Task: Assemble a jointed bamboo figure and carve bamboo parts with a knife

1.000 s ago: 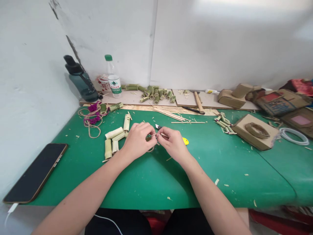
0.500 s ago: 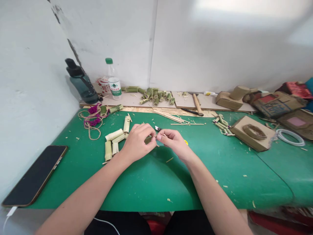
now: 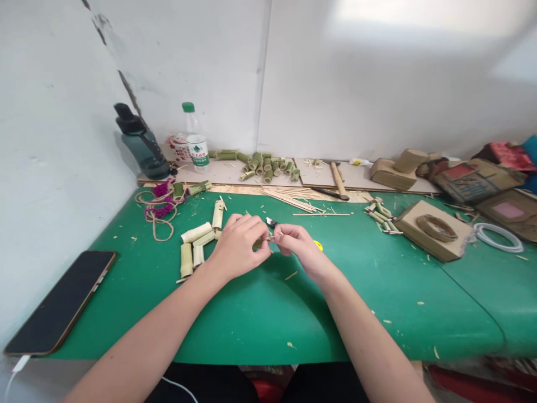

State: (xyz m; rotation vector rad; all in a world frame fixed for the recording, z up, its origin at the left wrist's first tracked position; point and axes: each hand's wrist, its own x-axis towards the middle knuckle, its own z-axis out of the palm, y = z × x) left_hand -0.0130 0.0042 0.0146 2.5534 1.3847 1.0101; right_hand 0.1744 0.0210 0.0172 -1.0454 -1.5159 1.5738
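Note:
Over the green table, my left hand [image 3: 239,246] is closed around a short green bamboo piece [image 3: 259,243], most of it hidden by the fingers. Close beside it, my right hand [image 3: 298,246] pinches a thin wooden stick [image 3: 272,239] that meets the left fingertips. Whether the stick sits in the bamboo is hidden. A black-handled cutter [image 3: 272,223] lies just behind the hands, and a yellow round thing [image 3: 319,245] shows past my right hand. Left of my left hand lie several joined bamboo tubes [image 3: 197,234], with small sticks poking from some ends.
Along the back are cut bamboo pieces [image 3: 268,167], thin sticks [image 3: 293,198], a hammer [image 3: 338,180], a clear bottle [image 3: 197,146] and a dark bottle [image 3: 145,146]. A phone [image 3: 62,302] lies left; purple thread [image 3: 161,210] lies behind it. Cardboard [image 3: 436,232] stands right.
My right hand has shifted slightly, its fingers curling more over the stick. My left hand has turned a little, its fingers covering more of the bamboo piece.

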